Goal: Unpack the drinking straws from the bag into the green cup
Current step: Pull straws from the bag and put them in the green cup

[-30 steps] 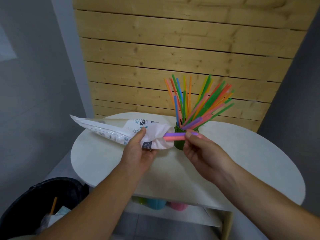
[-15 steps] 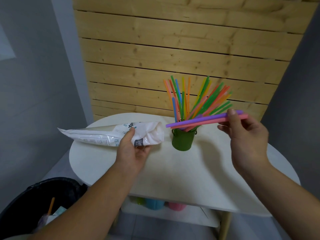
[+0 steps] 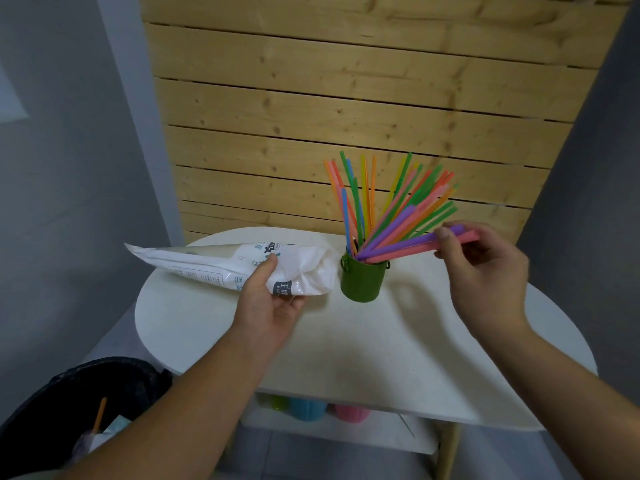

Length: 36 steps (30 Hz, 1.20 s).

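A green cup stands on the white oval table, filled with several coloured straws that fan upward. My right hand pinches a purple straw and a pink straw at their right ends; their left tips rest inside the cup's mouth. My left hand grips the white printed straw bag near its open end, just left of the cup. The bag's inside is hidden.
A wooden slat wall rises behind the table. A black bin with rubbish sits at the lower left. Coloured cups stand on the shelf under the table. Grey walls flank both sides.
My right hand pulled the purple and pink straws out of the bag, swung them right, then lowered their left tips into the green cup. My left hand kept hold of the bag.
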Motion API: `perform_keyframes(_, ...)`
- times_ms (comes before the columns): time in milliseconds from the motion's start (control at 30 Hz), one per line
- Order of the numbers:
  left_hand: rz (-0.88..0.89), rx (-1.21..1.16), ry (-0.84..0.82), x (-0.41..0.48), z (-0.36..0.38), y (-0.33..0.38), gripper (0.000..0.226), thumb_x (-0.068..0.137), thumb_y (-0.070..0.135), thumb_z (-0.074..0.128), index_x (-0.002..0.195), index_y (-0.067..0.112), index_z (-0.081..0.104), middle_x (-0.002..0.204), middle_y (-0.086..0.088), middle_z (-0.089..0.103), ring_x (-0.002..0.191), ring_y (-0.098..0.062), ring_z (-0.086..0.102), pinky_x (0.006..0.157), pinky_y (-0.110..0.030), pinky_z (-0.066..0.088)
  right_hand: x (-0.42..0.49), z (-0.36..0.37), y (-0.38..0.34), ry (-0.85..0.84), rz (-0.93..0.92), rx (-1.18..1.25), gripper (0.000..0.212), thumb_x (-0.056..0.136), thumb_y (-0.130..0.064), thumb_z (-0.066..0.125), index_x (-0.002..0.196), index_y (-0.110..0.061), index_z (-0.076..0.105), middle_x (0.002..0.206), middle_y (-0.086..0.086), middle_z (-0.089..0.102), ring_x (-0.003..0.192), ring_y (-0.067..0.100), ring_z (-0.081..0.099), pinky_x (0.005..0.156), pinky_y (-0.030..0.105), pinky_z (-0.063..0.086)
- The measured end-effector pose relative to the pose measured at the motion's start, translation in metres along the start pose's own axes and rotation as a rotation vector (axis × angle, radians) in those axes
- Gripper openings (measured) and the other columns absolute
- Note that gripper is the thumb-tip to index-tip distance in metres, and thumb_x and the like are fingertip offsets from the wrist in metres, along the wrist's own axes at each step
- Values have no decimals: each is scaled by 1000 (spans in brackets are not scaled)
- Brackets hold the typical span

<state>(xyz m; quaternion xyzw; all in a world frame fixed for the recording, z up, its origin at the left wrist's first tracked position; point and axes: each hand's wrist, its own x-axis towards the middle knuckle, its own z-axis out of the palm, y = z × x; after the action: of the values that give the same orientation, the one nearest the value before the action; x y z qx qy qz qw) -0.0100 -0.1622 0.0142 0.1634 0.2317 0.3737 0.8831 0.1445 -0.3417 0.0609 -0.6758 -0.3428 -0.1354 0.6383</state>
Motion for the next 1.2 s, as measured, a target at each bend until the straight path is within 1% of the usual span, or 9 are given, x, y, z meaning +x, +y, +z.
perform_keyframes(133,0,45,-47,-1,0,-1,34,96,10,64,130,14,63,107,-8,79,98,-26,77,80,-43,64,1,9,6,-50,-5,-37,2,93,-21,67,94,-19,68,87,2,69,82,24,66,78,43,58)
perform_keyframes(300,-8,125,-91,-2,0,-2,33,97,10,62,130,13,64,105,-7,79,89,-24,78,64,-38,63,7,22,16,-100,-12,-91,5,95,-24,64,93,-28,61,80,-11,64,75,16,63,71,38,54)
perform_keyframes(367,-14,144,-124,-3,-1,-3,29,98,10,61,126,14,65,102,-6,80,87,-23,78,66,-40,64,8,28,22,-128,-18,-118,3,95,-24,63,93,-27,62,80,-10,64,72,10,60,69,38,53)
perform_keyframes(533,-15,173,-205,-5,-3,-1,23,99,8,56,116,17,69,106,-7,79,93,-24,77,87,-49,58,9,36,31,-164,-37,-159,5,96,-27,61,97,-22,60,80,-9,64,72,9,60,64,36,52)
perform_keyframes(700,-77,174,-248,-5,-6,2,27,96,7,57,119,16,68,107,-7,79,94,-23,77,79,-46,63,9,38,32,-178,-42,-180,4,96,-26,60,96,-23,58,78,-10,63,72,9,59,61,29,48)
perform_keyframes(800,-104,174,-269,-6,-5,0,42,88,8,62,129,14,64,113,-8,77,97,-25,76,83,-48,62,12,39,32,-168,-10,-128,6,95,-27,62,93,-22,60,78,-5,63,73,14,60,62,33,49)
perform_keyframes(933,-104,190,-297,-8,-4,-2,45,79,9,65,123,16,66,111,-8,77,96,-25,76,87,-48,60,13,43,32,-154,17,-96,12,93,-27,64,87,-16,62,77,3,64,75,23,61,65,38,50)
perform_keyframes(1067,-109,204,-282,-9,-2,-4,45,78,8,65,123,15,66,109,-9,78,93,-24,77,87,-49,59,15,47,34,-181,13,-187,12,95,-27,62,86,-20,59,74,-6,64,71,11,60,61,25,47)
perform_keyframes(1200,-109,216,-266,-9,-2,-4,50,79,8,66,128,16,64,112,-9,77,97,-25,76,89,-50,58,16,50,39,-219,31,-240,11,94,-29,63,89,-19,61,77,-7,65,74,15,62,65,33,52)
